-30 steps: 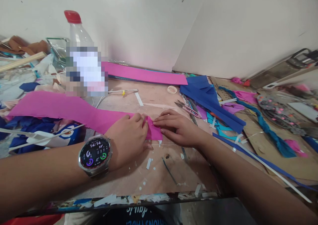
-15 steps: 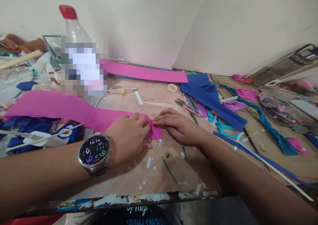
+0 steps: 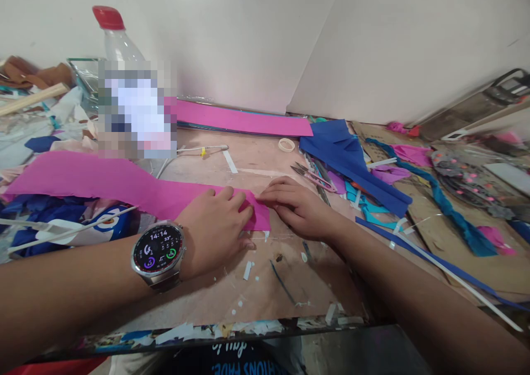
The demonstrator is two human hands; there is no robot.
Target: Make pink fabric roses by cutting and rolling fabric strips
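A long pink fabric strip [image 3: 95,179] runs from the left pile to the middle of the table. My left hand [image 3: 215,220], with a watch [image 3: 158,252] on its wrist, lies palm down on the strip near its right end, fingers bent and spread a little. My right hand [image 3: 296,209] touches the strip's right end, its fingers pressed together and the fingertips at the upper edge. Its thumb is hidden, so whether it pinches the fabric cannot be made out. The strip's end corner lies flat between the hands.
Behind are another pink strip [image 3: 244,121], a red-capped bottle [image 3: 120,41] and a tape ring [image 3: 286,144]. Small snips [image 3: 312,176] and blue fabric [image 3: 351,159] lie to the right, near cardboard [image 3: 439,226]. Scraps and a blue-white object [image 3: 110,224] are at left.
My right hand has shifted slightly right and up along the strip's end, and the fabric there looks flatter. My left hand has barely moved.
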